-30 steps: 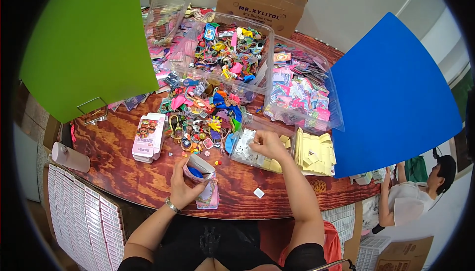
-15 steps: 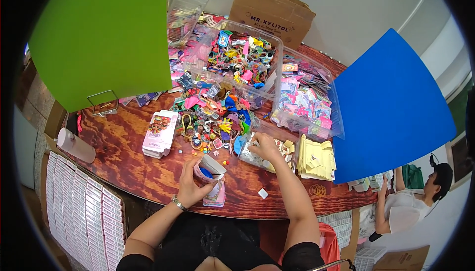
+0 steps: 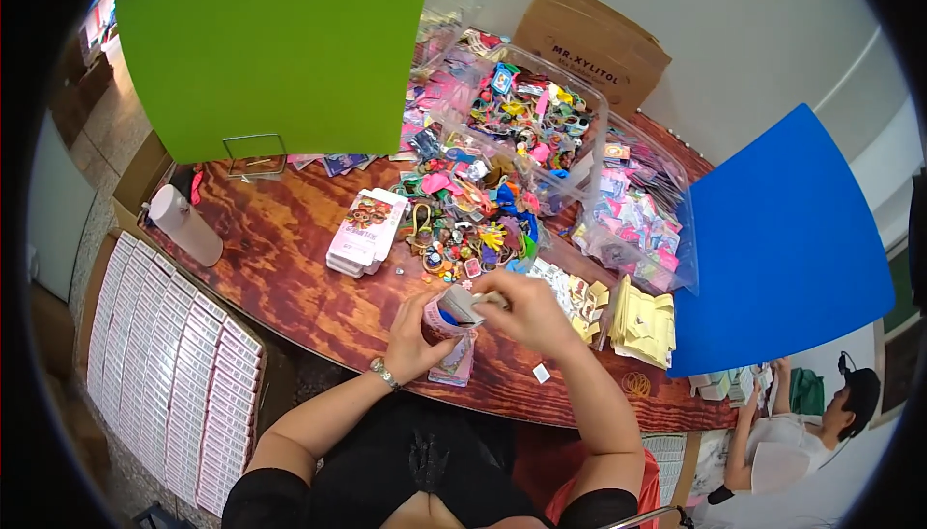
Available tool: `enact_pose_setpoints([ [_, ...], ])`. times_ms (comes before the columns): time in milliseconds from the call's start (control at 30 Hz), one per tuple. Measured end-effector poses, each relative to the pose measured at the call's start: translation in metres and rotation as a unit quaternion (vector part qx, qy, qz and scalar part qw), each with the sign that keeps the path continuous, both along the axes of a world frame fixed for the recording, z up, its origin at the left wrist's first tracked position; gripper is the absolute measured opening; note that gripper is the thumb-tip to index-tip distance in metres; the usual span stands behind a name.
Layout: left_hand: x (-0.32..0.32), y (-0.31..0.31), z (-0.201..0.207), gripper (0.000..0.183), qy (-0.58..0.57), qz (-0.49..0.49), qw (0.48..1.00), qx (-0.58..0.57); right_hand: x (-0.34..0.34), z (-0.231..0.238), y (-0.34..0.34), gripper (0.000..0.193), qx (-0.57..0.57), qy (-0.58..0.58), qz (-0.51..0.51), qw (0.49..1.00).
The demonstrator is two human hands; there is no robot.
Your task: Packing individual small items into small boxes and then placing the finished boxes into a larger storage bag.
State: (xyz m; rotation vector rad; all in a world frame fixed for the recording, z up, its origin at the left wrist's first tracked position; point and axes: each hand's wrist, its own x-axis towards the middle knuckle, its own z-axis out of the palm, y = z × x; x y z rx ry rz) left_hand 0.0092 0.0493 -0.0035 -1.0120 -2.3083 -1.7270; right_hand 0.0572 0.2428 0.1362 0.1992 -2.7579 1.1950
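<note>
Close to the table's front edge, my left hand (image 3: pixel 413 344) is wrapped round a small open pink carton (image 3: pixel 435 320), which stands tilted with something blue inside. My right hand (image 3: pixel 533 311) is at the carton's mouth, thumb and fingers pinched together. What they hold, if anything, is too small to make out. Beneath the carton lies a little stack of pink cards (image 3: pixel 451 367). Beyond it spreads a heap of small colourful toys (image 3: pixel 483 230). A clear tray of small whitish pieces (image 3: pixel 579 295) sits past my right wrist, beside a bundle of pale yellow paper packets (image 3: pixel 644 324).
Flat pink-white cartons (image 3: pixel 362 235) are stacked at left, near a pale bottle (image 3: pixel 185 225). Clear bins hold toys and packets (image 3: pixel 632 206). Green (image 3: pixel 270 56) and blue panels (image 3: pixel 792 249) flank the table. A co-worker (image 3: pixel 787 447) sits at far right.
My right hand has come from the tray of whitish pieces to the carton's mouth. My left hand still holds the carton. The whole view has swung, shifting the table's things rightward.
</note>
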Motion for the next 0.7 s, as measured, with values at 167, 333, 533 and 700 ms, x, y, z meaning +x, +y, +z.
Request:
enact_pose_setpoints([
  [167, -0.001, -0.010, 0.000, 0.081, 0.013, 0.009, 1.000, -0.016, -0.005, -0.015, -0.028, 0.027, 0.159, 0.030, 0.047, 0.986],
  [333, 0.003, -0.018, 0.003, 0.089, 0.015, 0.038, 0.999, -0.017, 0.000, -0.013, -0.032, 0.031, 0.092, 0.172, 0.035, 0.980],
  [533, 0.005, -0.028, -0.017, 0.114, 0.073, 0.038, 0.997, -0.003, 0.028, -0.043, -0.032, 0.033, 0.063, 0.237, -0.005, 0.969],
  [700, 0.007, -0.028, -0.007, 0.117, 0.128, 0.026, 0.991, 0.018, 0.037, -0.066, -0.042, 0.035, 0.112, 0.301, -0.038, 0.946],
])
